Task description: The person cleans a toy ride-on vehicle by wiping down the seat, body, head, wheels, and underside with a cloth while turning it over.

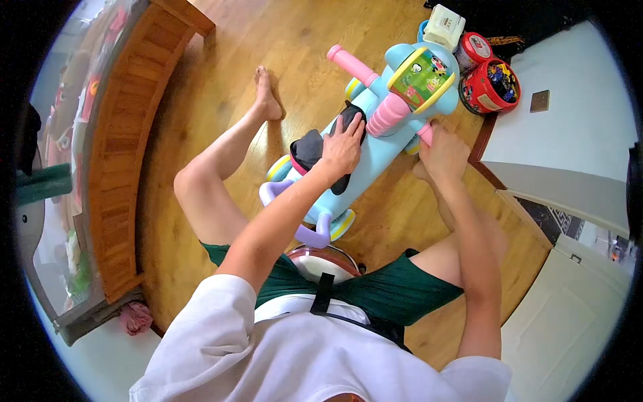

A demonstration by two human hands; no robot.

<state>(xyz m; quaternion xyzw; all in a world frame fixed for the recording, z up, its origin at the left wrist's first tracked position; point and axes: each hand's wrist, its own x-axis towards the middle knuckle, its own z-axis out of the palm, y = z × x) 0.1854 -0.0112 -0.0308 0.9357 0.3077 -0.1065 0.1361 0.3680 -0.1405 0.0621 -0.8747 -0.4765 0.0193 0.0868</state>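
Note:
A light-blue ride-on toy (375, 157) with pink handles and a purple backrest stands on the floor between my legs. My left hand (343, 144) is pressed onto a dark grey cloth (308, 149) with a pink edge, lying bunched along the toy's seat. Its fingers curve over the cloth, which shows on both sides of the hand. My right hand (445, 153) is closed round the toy's right pink handle (425, 134). On the toy's front is a green picture panel (422, 79) with a yellow frame. The left pink handle (351, 63) stands free.
A wooden bed frame (117, 161) runs along the left. At the top right stand a red bucket (479, 94) of small toys, another red tub (474, 47) and a white container (444, 25). A white door (569, 315) is at the lower right. I sit on a low round seat (321, 264).

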